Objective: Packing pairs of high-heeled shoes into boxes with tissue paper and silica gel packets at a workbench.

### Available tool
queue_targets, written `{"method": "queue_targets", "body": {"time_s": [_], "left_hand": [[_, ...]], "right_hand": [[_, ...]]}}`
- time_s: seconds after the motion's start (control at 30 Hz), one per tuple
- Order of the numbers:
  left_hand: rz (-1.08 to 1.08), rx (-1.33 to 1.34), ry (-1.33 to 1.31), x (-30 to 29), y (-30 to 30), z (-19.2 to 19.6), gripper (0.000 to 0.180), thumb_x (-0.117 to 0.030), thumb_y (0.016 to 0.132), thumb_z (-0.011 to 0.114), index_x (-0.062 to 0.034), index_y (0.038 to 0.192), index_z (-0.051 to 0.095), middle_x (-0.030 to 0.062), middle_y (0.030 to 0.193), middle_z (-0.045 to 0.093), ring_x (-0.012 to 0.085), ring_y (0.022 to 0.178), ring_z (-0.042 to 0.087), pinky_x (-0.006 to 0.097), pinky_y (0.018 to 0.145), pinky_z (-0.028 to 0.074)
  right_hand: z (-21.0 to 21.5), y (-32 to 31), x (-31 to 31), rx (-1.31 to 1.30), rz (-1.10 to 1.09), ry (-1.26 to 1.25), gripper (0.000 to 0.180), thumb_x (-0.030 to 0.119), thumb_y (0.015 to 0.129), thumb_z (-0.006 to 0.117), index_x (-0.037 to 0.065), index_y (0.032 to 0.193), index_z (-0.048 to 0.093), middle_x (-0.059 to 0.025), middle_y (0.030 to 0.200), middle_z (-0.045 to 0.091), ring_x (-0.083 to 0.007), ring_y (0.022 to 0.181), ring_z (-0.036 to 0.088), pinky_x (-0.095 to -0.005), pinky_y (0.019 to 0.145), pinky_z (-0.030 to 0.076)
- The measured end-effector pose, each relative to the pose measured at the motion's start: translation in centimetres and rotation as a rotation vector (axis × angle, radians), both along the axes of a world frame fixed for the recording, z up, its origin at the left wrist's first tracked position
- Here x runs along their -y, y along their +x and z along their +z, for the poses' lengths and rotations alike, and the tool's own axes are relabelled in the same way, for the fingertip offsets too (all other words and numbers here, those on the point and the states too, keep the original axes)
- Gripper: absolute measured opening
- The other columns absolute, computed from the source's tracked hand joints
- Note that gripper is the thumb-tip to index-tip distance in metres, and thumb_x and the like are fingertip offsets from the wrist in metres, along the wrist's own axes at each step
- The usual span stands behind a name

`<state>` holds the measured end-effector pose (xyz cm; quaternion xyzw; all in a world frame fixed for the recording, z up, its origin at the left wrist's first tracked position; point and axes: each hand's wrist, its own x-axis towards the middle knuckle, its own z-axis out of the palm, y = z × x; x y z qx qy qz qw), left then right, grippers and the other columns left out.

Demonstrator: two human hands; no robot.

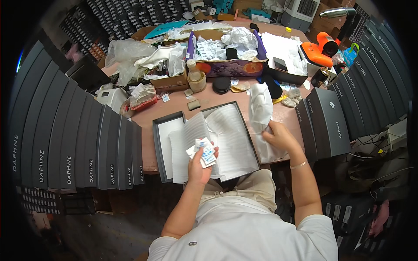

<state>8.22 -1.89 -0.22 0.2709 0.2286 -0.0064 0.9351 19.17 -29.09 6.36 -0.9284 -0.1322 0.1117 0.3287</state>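
My left hand (pixel 199 164) holds a small bunch of white sachets with blue print (pixel 204 151) above an open dark shoe box (pixel 233 139) lined with white ribbed tissue paper. The box's lid (pixel 164 143) lies just left of it, also lined white. My right hand (pixel 281 137) grips a crumpled white tissue wrap (pixel 260 106) that stands up over the box's right edge.
Rows of dark shoe boxes (pixel 74 143) stack at my left, more dark boxes (pixel 328 122) at my right. A purple carton of white paper (pixel 226 52), a round black tin (pixel 221 85), a brown bottle (pixel 193 74) and an orange tool (pixel 320 50) crowd the far side.
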Motion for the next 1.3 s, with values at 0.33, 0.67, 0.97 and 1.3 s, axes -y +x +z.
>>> {"method": "queue_targets", "body": {"time_s": [0.33,0.67,0.97,1.3], "left_hand": [[-0.056,-0.077,0.131,2.1,1.6,-2.0,0.037,-0.012,0.098,0.042,-0.006,0.134,0.041,0.0205,0.123,0.053,0.0376,0.108,0.059,0.044,0.089,0.051],[-0.066,-0.008,0.337,4.7,3.0,-3.3,0.068,-0.011,0.093,0.056,-0.0001,0.147,0.016,0.0157,0.139,0.039,0.0232,0.136,0.032,0.034,0.109,0.029],[-0.116,0.139,0.944,3.3,-0.7,-2.6,0.073,-0.022,0.092,0.058,0.0084,0.145,0.018,0.0236,0.152,0.02,0.0272,0.141,0.022,0.038,0.114,0.018],[-0.731,-0.136,1.507,-0.7,3.3,-5.6,0.051,-0.033,0.082,0.061,0.008,0.112,0.057,0.028,0.106,0.063,0.041,0.102,0.06,0.043,0.089,0.046]], "right_hand": [[-7.5,-3.5,-7.0,0.623,0.187,-0.23,0.038,0.023,0.072,0.073,0.007,0.104,0.061,-0.0149,0.123,0.054,-0.0355,0.122,0.045,-0.0503,0.101,0.033],[-12.0,0.0,-1.1,-0.1,-0.523,1.307,0.01,0.019,0.097,0.053,0.01,0.097,0.057,0.0025,0.084,0.06,-0.0084,0.071,0.056,-0.0244,0.062,0.047],[-9.5,-0.6,2.4,-0.108,-0.613,1.334,0.008,0.013,0.096,0.054,0.007,0.1,0.052,-0.0021,0.095,0.06,-0.0109,0.083,0.06,-0.0261,0.07,0.051],[-3.3,-8.0,2.9,-0.548,-0.173,0.941,0.011,0.01,0.09,0.059,0.0,0.092,0.063,-0.0093,0.082,0.067,-0.0136,0.07,0.065,-0.0236,0.063,0.052]]}}
